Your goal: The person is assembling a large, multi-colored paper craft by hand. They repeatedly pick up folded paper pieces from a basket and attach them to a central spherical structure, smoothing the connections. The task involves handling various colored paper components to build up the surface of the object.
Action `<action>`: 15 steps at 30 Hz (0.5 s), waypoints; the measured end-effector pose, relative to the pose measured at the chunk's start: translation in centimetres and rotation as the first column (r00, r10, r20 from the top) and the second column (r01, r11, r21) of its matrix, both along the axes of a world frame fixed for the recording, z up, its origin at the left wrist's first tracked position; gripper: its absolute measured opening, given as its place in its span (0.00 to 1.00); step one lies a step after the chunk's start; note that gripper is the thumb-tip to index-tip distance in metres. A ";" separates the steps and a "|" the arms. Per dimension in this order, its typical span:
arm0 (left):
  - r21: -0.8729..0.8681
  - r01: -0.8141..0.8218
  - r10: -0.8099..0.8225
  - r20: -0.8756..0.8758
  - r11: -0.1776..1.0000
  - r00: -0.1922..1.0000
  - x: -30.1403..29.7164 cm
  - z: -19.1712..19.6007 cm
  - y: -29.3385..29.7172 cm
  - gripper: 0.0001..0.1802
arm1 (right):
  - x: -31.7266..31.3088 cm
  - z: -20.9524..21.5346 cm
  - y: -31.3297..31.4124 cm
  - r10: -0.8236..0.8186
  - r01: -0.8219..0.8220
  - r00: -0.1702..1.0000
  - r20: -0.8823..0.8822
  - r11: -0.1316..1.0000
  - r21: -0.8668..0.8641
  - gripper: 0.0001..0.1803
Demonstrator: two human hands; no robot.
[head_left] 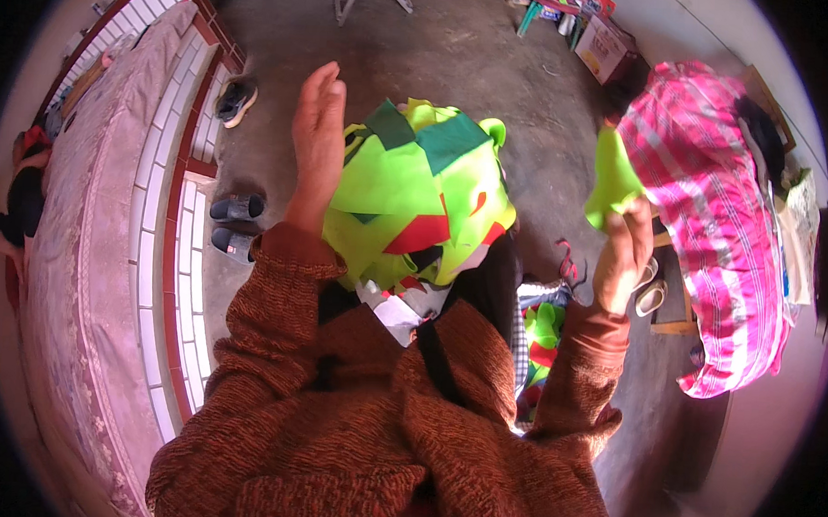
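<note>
Where the person's lap meets the bare concrete floor (457, 69), a heap of cloth scraps (416, 199) sits piled: mostly lime green, with dark green, red and white pieces overlapping at angles. One separate lime-green scrap (611, 179) is raised to the right of the heap, near a pink striped bundle (716, 223).

Setting: grey concrete floor; a raised platform with white tiles edged in red (173, 250) along the left; dark sandals (236, 220) and a shoe (234, 99) beside it; a cardboard box (604, 46) at the far end; more coloured scraps (541, 340) low by the right elbow.

Hands: left hand (316, 137) flat and open, fingers together and extended, its edge against the left side of the heap. Right hand (626, 252) pinched closed on the lower corner of the separate green scrap. The two hands stand well apart.
</note>
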State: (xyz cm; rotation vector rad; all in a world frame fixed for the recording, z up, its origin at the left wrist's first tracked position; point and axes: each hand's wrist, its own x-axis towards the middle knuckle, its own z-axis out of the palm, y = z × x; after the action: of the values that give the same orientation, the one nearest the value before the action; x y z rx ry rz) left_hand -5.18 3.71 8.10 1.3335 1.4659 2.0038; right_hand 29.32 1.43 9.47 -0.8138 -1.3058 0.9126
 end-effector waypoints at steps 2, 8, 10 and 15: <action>0.061 -0.044 0.037 0.119 0.997 0.992 -1.6 1.1 -1.6 0.18 | -4.3 2.0 1.7 -0.072 -0.016 0.927 0.367 0.973 0.232 0.08; 0.090 -0.084 0.075 0.101 0.992 0.992 -1.6 2.0 -3.3 0.17 | -16.6 -4.5 2.1 -0.285 -0.398 0.467 0.837 0.778 0.487 0.16; 0.100 -0.069 0.065 0.045 0.993 0.997 -1.0 2.0 -3.8 0.16 | -18.0 -5.0 1.1 -0.200 -0.426 0.469 0.860 0.802 0.419 0.24; 0.144 0.113 -0.070 -0.277 0.983 0.958 1.4 1.2 -2.1 0.15 | -18.0 -5.6 0.5 -0.131 -0.462 0.400 0.907 0.826 0.323 0.37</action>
State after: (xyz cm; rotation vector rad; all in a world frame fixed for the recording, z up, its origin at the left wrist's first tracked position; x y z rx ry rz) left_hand -3.74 1.59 9.26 1.7699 1.3452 1.9747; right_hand 11.32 1.95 3.84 -0.7151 -2.5479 0.0873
